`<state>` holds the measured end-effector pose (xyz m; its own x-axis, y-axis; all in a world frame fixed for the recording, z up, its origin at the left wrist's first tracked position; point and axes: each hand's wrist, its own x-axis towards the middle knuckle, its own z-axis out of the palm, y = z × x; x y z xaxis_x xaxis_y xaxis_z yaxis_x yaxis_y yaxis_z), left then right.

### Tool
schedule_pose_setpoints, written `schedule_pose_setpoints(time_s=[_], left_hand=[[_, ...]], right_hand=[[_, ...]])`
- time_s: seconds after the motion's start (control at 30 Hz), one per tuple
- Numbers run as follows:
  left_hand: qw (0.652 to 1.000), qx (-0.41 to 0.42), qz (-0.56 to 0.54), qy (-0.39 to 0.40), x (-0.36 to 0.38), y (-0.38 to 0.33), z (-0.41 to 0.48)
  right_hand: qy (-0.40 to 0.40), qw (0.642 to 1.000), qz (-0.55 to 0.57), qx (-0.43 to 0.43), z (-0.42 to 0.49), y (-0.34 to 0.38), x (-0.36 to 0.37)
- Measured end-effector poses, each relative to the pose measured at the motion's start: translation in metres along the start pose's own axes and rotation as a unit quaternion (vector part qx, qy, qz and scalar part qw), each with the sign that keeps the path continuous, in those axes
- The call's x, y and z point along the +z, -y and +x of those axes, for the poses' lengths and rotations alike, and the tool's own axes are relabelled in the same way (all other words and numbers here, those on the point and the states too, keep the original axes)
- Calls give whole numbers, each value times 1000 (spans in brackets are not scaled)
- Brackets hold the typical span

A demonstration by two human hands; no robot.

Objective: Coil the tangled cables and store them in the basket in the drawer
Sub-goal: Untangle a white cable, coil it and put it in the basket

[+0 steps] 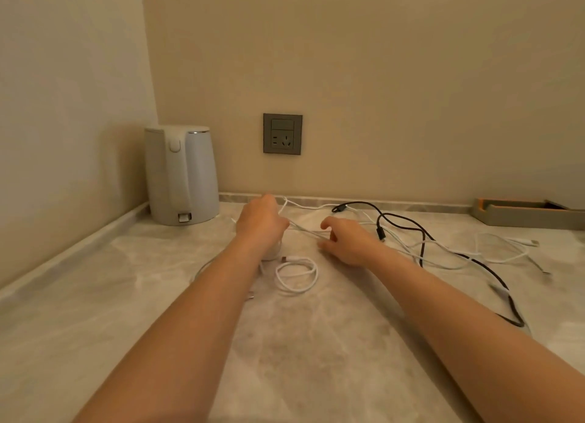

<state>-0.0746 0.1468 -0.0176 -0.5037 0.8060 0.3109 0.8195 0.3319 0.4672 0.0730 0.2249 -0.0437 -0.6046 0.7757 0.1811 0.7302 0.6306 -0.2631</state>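
Directly below the wall socket (282, 133), the marble counter (316, 343) ends at a low raised lip (411, 202) against the back wall. A matching lip runs along the side wall to the socket's left. The white kettle (182, 175) fills that corner, left of and below the socket. Far right of the socket, a grey-and-orange tray (525, 212) sits against the lip. Open stone stretches from beneath the socket toward the person, under both forearms.

Both arms reach forward, nearly straight, and the hands come close together under the socket. The left hand (261, 223) shows its back, with its fingers curled down around a white cable (304, 229) that emerges from its far side. The right hand (346, 240), just right of it, holds the same strand between its thumb and curled fingers.

A coiled cable (296, 274) lies flat on the counter, nearer the person than the hands. Below and right of the socket, a black cable (357, 203) and loose white cables (525, 241) sprawl, crossing one another. No drawer or basket is in view.
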Motion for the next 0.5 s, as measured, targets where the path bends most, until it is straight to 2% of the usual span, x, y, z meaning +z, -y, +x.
schedule_pose_setpoints(time_s=[0.13, 0.23, 0.37, 0.5], left_hand=[[996, 7, 82, -36, 10, 10, 10], [995, -7, 98, -19, 14, 20, 13], [997, -13, 80, 0, 13, 26, 12], [995, -11, 94, 26, 11, 26, 11]], right_hand=[[-61, 998, 4, -12, 7, -2, 5], [-148, 983, 107, -23, 9, -5, -5], [-258, 932, 254, 3, 6, -15, -20], [-316, 855, 410, 37, 1, -29, -33]])
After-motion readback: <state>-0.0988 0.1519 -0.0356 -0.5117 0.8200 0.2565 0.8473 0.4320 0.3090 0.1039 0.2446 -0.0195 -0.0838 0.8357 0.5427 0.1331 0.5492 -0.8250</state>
